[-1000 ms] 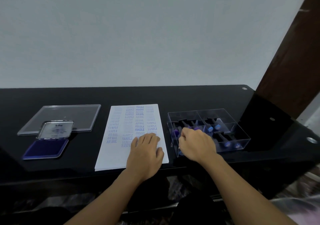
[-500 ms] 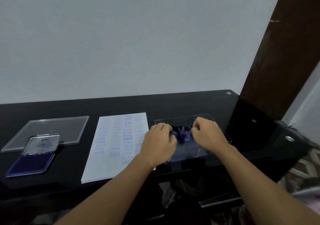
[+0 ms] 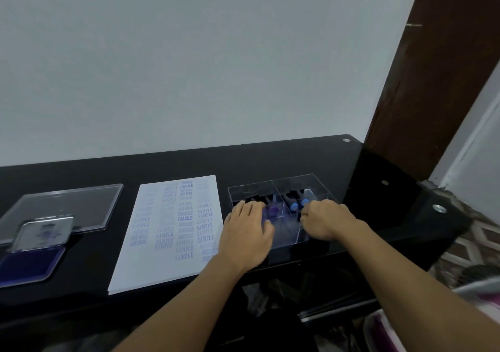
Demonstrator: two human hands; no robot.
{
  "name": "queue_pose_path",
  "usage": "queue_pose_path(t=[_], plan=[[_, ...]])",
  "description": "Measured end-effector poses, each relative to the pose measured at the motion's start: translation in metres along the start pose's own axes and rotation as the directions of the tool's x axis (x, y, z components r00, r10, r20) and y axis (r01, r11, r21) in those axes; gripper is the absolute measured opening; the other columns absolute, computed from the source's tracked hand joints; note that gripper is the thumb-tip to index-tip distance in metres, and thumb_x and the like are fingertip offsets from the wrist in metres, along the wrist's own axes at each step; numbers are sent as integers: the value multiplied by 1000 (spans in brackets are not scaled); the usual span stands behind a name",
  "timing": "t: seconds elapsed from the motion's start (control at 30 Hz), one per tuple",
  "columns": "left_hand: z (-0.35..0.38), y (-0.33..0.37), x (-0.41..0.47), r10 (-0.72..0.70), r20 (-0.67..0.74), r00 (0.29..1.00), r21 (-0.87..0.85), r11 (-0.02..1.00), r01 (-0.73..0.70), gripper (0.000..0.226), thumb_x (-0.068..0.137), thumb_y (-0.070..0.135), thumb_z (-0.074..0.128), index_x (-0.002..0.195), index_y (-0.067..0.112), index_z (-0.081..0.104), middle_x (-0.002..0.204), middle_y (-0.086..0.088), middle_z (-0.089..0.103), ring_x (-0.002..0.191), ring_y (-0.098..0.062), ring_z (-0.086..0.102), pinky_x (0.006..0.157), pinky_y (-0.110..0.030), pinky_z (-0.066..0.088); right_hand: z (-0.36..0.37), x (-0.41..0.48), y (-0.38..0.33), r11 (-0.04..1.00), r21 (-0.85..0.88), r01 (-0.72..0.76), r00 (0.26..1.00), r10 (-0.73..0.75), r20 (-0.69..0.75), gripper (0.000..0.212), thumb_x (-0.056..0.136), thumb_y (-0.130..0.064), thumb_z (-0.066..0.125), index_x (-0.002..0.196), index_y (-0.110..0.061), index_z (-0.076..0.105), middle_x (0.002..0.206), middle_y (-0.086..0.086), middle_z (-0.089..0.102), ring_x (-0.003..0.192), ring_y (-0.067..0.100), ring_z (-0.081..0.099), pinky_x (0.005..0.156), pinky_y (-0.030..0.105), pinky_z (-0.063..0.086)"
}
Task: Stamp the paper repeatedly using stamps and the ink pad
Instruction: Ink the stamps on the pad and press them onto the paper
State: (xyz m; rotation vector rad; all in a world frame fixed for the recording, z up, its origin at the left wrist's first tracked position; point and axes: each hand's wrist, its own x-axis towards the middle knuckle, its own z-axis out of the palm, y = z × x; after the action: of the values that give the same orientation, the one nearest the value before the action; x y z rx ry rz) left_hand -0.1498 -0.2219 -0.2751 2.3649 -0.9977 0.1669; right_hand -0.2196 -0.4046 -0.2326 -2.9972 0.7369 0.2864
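Left hand (image 3: pixel 244 239), fingers straight, in box (image 3: pixel 316 186) beside purple stamp (image 3: pixel 272 211). Right hand (image 3: pixel 324 220), fingers curled, by blue stamps (image 3: pixel 293 206); cannot tell if gripping. Paper (image 3: pixel 151 243) left of box.

One paper (image 3: pixel 165 243), one ink pad (image 3: pixel 27 266), one clear lid (image 3: pixel 67 205), one clear box (image 3: pixel 295 186). Three stamp knobs (image 3: pixel 272 211) show: one purple, two blue.
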Motion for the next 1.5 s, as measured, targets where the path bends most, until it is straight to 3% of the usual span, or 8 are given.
queue_pose_path(t=[0.23,0.4,0.53,0.73,0.93,1.03,1.33,1.5], plan=[[0,-1,3,1,9,1000,11,1000,-1,38,96,34,41,132,22,47,130,8,52,123,-13,39,106,-32,36,-4,-1,-2,997,72,-13,1000,14,-11,32,94,-30,42,115,-25,65,124,8,64,113,30,57,89,40,44],[-3,-2,6,-18,61,998,-46,999,21,36,96,33,43,130,22,47,129,9,51,125,-13,39,108,-34,36,-4,-7,3,974,224,38,995,-16,-98,16,92,-25,47,89,-29,62,105,-4,66,99,21,59,80,34,47],[-12,-3,5,-15,27,1000,-160,987,19,34,98,30,45,130,21,51,127,8,53,125,-12,42,110,-36,36,-8,-12,2,926,364,98,975,-16,-221,12,89,-17,54,84,-27,59,92,-7,59,88,18,56,74,33,46],[-45,-18,-10,-13,-28,1000,-176,984,8,34,98,26,47,132,20,52,131,8,52,126,-9,42,107,-26,35,-25,-21,-21,877,426,220,927,-53,-370,17,90,-11,49,82,-25,50,84,-1,57,79,20,55,74,44,50],[-93,-57,-31,-125,-7,992,-95,988,124,42,102,30,42,143,22,43,151,7,40,141,-11,30,114,-30,27,-36,-30,-73,847,439,299,921,-136,-364,5,97,-17,51,96,-20,46,82,1,59,73,19,54,60,37,41],[-119,-82,-46,-177,-11,984,-63,982,176,45,103,32,42,147,23,40,155,8,36,144,-11,26,116,-31,25,-41,-37,-107,833,423,356,909,-205,-363,7,94,-16,53,91,-21,49,81,0,60,71,18,55,62,37,46],[-184,-165,-112,-308,-75,948,-20,951,308,45,99,28,49,143,17,46,146,3,46,140,-15,34,114,-30,27,-42,-49,-220,758,419,500,863,-399,-309,5,90,-14,57,88,-15,53,77,1,58,58,16,43,53,28,39],[-212,-204,-144,-423,-109,900,-5,905,425,40,97,29,49,135,16,51,136,1,53,132,-19,43,108,-34,35,-36,-51,-283,713,404,573,820,-498,-282,5,89,-13,60,88,-14,56,78,1,60,61,15,48,59,32,45]])
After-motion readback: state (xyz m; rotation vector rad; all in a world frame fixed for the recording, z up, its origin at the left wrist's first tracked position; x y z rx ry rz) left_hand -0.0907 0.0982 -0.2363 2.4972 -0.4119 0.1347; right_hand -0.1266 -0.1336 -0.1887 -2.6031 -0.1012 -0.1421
